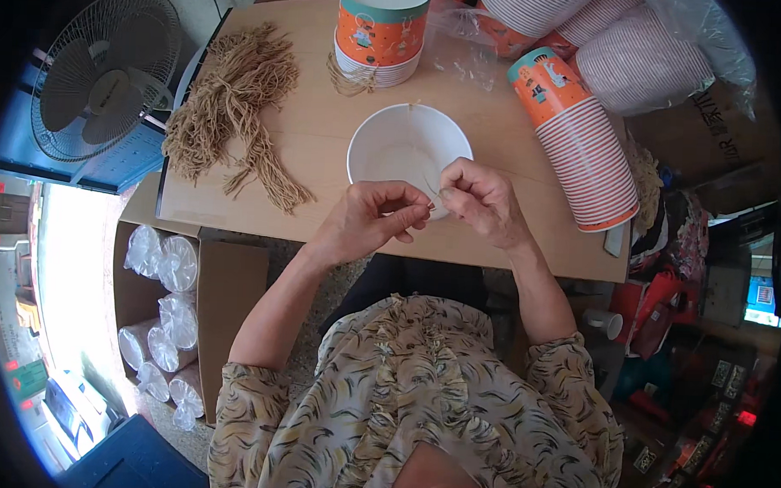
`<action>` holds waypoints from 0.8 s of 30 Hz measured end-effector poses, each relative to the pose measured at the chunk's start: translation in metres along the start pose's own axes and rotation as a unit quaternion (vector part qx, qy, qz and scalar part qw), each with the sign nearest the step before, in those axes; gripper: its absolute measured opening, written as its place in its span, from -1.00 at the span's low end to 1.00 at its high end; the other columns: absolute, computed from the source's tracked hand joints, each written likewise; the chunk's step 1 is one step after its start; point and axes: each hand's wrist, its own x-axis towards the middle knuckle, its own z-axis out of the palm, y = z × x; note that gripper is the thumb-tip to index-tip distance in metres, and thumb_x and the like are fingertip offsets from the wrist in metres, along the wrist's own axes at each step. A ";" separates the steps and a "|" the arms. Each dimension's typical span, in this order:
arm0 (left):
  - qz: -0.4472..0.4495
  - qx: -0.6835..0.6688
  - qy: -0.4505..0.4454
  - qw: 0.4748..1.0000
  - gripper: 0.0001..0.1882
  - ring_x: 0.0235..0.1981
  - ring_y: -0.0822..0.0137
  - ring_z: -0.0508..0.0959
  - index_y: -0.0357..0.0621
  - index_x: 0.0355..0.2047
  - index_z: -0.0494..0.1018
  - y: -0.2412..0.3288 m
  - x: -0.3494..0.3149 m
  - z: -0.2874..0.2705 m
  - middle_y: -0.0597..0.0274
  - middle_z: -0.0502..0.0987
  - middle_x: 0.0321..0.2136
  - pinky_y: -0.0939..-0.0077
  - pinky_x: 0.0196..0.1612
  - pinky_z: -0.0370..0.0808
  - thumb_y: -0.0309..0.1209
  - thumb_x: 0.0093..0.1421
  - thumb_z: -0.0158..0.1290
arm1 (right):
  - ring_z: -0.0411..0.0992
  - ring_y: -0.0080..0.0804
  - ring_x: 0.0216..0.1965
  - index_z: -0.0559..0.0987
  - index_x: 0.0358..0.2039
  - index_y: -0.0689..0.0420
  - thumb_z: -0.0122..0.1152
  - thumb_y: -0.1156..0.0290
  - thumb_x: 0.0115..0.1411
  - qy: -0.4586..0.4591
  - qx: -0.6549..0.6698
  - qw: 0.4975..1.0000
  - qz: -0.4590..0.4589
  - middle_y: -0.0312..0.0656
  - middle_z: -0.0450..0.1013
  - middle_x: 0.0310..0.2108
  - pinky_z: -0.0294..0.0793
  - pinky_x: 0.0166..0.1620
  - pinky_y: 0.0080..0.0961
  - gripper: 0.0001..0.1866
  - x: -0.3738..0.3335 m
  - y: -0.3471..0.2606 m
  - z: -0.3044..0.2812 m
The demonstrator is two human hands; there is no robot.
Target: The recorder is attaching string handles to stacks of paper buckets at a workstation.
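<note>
A white paper tub point(373, 140) stands in front of me on the table, with its open top facing up. Both hands are at its near rim. Thumb and fingers of my left hand point(374, 219) are pinched together at the rim, on what looks like an end of thin cord. Also closed in a pinch, my right hand point(486, 204) holds a thin strand of cord point(431, 187) just beside it. My fingers hide part of the rim and the exact hold. A loose heap of tan cords point(232, 109) lies on the left of the table.
An upright stack of orange-and-green tubs point(380, 41) stands behind, with cords at its base. Another stack point(587, 160) lies tilted at right, near bagged tubs point(642, 59). A fan point(103, 88) stands left; a carton point(226, 281) of wrapped tubs point(179, 262) sits below the table point(494, 239).
</note>
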 end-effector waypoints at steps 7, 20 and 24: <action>0.008 0.064 0.009 0.998 -0.82 -0.39 0.57 0.54 -0.31 -0.20 0.54 -0.001 -0.002 -0.001 0.32 0.57 -0.41 0.61 -0.32 0.58 -0.41 0.38 0.07 | 0.32 -0.73 -0.56 0.53 -0.13 0.26 0.03 0.43 0.35 -0.033 0.072 0.987 0.141 -0.36 0.40 -0.55 0.31 -0.49 -0.74 -0.79 0.003 -0.016 -0.012; -0.020 0.109 0.005 0.994 -0.80 -0.38 0.57 0.54 -0.31 -0.21 0.54 0.010 -0.001 0.003 0.33 0.56 -0.43 0.59 -0.31 0.58 -0.38 0.38 0.06 | 0.37 -0.70 -0.51 0.56 -0.09 0.27 0.11 0.56 0.32 -0.104 -0.109 0.985 0.089 -0.39 0.40 -0.56 0.41 -0.41 -0.62 -0.82 0.006 -0.023 -0.018; -0.020 0.104 0.002 0.994 -0.80 -0.38 0.58 0.53 -0.30 -0.21 0.54 0.007 -0.001 0.001 0.34 0.56 -0.43 0.60 -0.31 0.58 -0.38 0.39 0.06 | 0.38 -0.69 -0.51 0.56 -0.11 0.26 0.12 0.54 0.32 -0.089 -0.104 0.986 0.099 -0.39 0.40 -0.56 0.40 -0.40 -0.64 -0.84 0.006 -0.024 -0.018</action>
